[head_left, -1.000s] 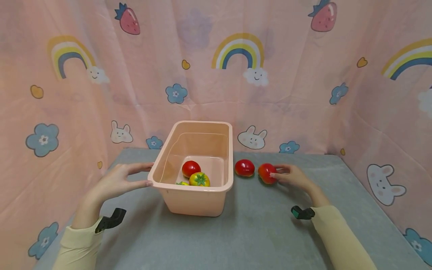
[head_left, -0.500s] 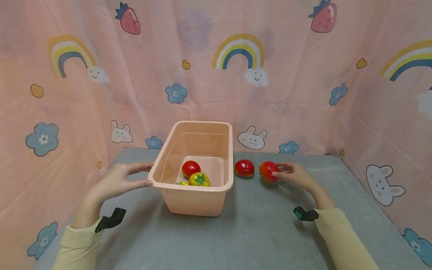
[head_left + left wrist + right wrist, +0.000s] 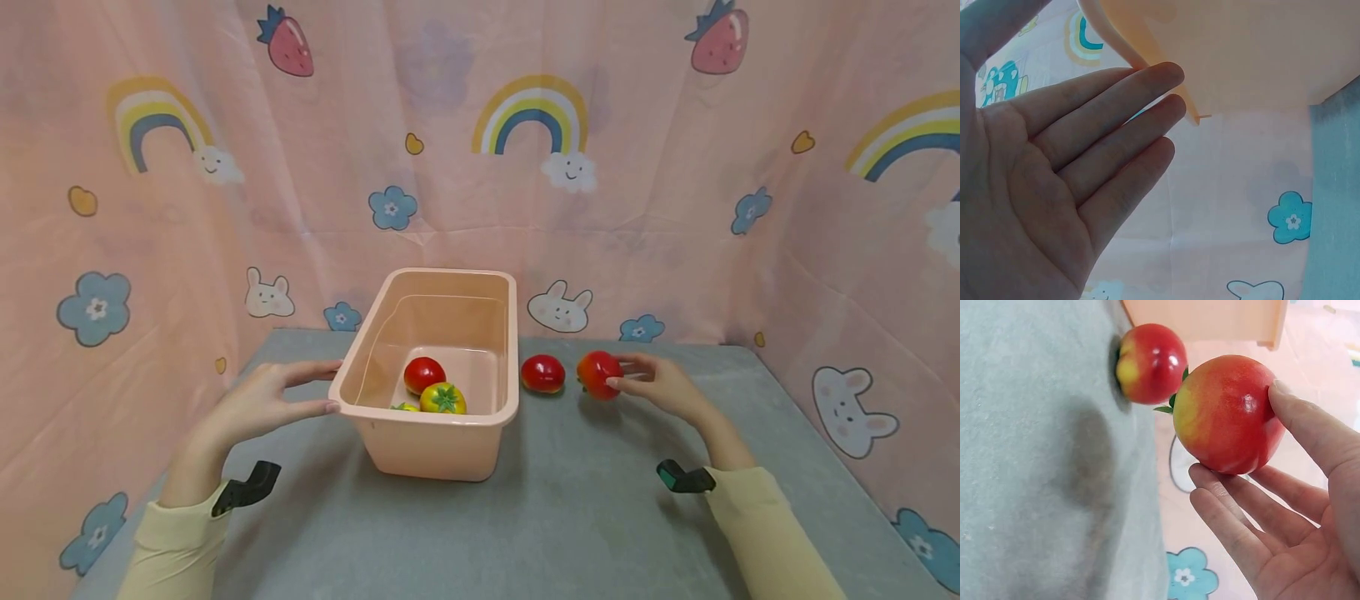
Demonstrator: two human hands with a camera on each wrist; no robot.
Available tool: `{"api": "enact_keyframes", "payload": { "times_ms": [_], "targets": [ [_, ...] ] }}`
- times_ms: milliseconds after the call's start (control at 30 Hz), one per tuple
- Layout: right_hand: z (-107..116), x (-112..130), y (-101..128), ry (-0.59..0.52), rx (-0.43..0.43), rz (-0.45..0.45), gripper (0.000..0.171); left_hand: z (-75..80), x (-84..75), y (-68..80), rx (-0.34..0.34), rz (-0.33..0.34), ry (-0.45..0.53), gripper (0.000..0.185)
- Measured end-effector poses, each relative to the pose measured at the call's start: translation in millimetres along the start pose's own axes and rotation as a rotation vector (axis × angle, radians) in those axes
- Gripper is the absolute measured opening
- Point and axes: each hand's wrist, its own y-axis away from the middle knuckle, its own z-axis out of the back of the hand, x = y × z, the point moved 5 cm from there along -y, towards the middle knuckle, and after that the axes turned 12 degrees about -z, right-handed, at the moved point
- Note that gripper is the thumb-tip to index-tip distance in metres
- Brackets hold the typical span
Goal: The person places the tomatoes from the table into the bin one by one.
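Note:
My right hand (image 3: 651, 385) pinches a red tomato (image 3: 597, 373) between thumb and fingers, lifted just off the grey table (image 3: 570, 500); the right wrist view shows the same tomato (image 3: 1225, 415) in my fingertips (image 3: 1310, 428). A second red tomato (image 3: 543, 373) lies on the table between it and the peach plastic bin (image 3: 442, 433). Inside the bin sit a red tomato (image 3: 423, 374) and a yellow-green one (image 3: 443, 399). My left hand (image 3: 262, 402) rests with straight fingers against the bin's left rim; in the left wrist view its fingers (image 3: 1116, 125) touch the bin (image 3: 1241, 50).
Pink curtains printed with rainbows and bunnies (image 3: 558, 307) close the table in at the back and both sides. Grey table surface stretches in front of the bin. A third small green-yellow fruit (image 3: 405, 407) peeks at the bin's near inner wall.
My right hand has lifted the tomato slightly off the table and drawn it a little rightward and up. The left hand and the bin have not moved.

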Motion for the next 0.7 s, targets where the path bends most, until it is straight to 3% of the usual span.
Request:
{"api": "enact_keyframes", "payload": {
  "times_ms": [700],
  "targets": [
    [17.9,39.0,16.7,0.005,-0.021,0.088,0.069,0.1,1.6,-0.6,-0.008,-0.014,-0.009,0.062]
  ]
}}
